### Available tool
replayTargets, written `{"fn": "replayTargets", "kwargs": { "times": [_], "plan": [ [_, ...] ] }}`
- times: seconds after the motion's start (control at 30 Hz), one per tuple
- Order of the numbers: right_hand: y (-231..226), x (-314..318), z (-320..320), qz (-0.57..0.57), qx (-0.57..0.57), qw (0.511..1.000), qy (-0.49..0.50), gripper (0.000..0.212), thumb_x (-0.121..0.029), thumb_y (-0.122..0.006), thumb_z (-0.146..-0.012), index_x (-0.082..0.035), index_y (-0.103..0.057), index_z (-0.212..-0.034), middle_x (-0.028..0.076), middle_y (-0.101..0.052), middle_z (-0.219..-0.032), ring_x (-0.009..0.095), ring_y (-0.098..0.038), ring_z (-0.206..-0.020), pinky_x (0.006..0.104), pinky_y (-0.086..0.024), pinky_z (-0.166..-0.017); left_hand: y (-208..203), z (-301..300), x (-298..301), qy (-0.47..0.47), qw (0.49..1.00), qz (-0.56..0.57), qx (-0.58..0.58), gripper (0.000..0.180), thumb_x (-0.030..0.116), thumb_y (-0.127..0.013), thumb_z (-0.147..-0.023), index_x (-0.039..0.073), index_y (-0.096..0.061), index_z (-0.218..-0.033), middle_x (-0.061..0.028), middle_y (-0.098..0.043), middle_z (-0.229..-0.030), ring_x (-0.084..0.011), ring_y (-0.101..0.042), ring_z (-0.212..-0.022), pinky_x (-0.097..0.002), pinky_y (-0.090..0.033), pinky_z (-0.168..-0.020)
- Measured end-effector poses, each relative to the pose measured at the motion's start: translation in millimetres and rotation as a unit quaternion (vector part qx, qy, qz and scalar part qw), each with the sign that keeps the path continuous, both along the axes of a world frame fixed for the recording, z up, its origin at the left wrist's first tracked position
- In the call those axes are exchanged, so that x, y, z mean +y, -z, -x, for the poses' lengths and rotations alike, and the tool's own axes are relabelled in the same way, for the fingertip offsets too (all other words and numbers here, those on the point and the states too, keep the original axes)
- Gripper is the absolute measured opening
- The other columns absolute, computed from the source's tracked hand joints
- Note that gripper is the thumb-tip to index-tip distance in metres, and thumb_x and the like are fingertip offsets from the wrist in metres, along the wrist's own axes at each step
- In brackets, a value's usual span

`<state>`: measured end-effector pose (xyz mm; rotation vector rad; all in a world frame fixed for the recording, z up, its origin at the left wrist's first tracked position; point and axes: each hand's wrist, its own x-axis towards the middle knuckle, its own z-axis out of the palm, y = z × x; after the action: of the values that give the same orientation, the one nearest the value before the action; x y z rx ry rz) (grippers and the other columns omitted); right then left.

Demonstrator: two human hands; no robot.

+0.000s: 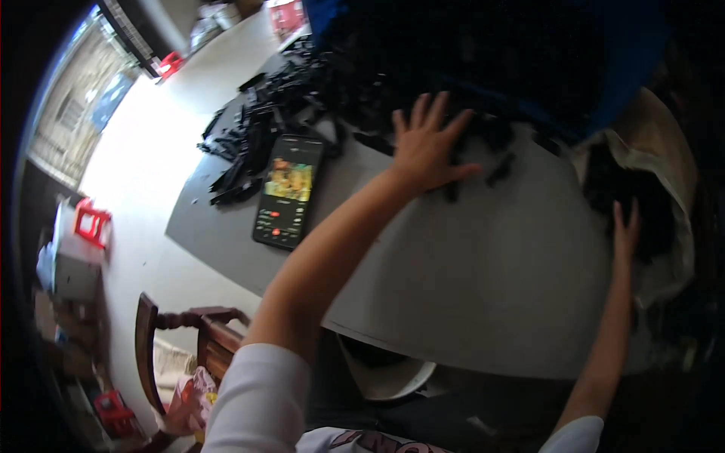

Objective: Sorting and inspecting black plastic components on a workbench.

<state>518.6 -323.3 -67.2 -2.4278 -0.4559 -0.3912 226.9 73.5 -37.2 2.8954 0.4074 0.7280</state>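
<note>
Grey desk (483,294): its near edge ran from a corner at left, below the left forearm, toward the right side, bowed by the lens; a broad stretch of grey surface showed between the two arms.
Phone (288,185): lay screen up and lit, between the pile and the left forearm, inside the left edge.
Black pieces (283,102): long, thin and glossy, heaped along the far left of the desk, with loose bits beside the left thumb.
Left hand (427,151): palm down at the heap's near border, grip wide, fingers spread toward the pieces; contact could not be told.
Right hand (625,230): at the mouth of the sack, two fingers extended; its full grip could not be told.
Beige sack (676,155): stood at the desk's right side, open, dark stuff inside.
Blue container (630,72): beyond the desk's far side, dark within, contents unclear.
White bucket (411,385): below the near edge, partly hidden.
</note>
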Motion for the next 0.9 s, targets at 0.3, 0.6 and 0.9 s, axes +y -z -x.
{"fn": "replayTargets", "kwargs": {
  "times": [0.3, 0.6, 0.9],
  "plan": [
    [7.5, 49.5, -55.6, 0.144, 0.069, 0.985, 0.064, 0.095, -0.078, -0.047, -0.068, -0.024, -0.024, -0.143, 0.014, -0.018, -0.148, 0.033, -0.016, -0.136, 0.0572, -0.008, -0.107, -1.7, -75.4, 14.6, -0.043, 0.997, 0.036, 0.045, 0.079, 0.074, -0.047, -0.069, 0.03, -0.042, -0.133, -0.01, -0.015, -0.149, -0.0471, 0.0, -0.134, -0.0759, -0.006, -0.094],
    [-10.0, 79.9, 11.9, 0.077, 0.107, 0.991, 0.032, 0.076, -0.057, -0.056, -0.08, -0.022, -0.029, -0.141, 0.012, -0.021, -0.147, 0.032, -0.024, -0.133, 0.0472, -0.026, -0.105, -8.5, -58.7, -1.5, -0.039, 0.995, 0.059, 0.066, 0.069, 0.068, -0.049, -0.071, 0.029, -0.049, -0.128, -0.0093, -0.034, -0.138, -0.0504, -0.015, -0.129, -0.0737, -0.013, -0.096],
    [1.0, 94.1, 70.4, 0.0, 0.081, 0.989, -0.123, 0.054, -0.045, -0.059, -0.083, -0.015, -0.049, -0.127, 0.012, -0.034, -0.139, 0.03, -0.03, -0.129, 0.0434, -0.029, -0.103, -6.1, -20.1, -33.7, 0.009, 0.997, 0.071, 0.034, 0.067, 0.065, -0.055, -0.067, 0.026, -0.054, -0.122, -0.0078, -0.038, -0.134, -0.0497, -0.022, -0.127, -0.0701, -0.017, -0.096]
  ]
}}
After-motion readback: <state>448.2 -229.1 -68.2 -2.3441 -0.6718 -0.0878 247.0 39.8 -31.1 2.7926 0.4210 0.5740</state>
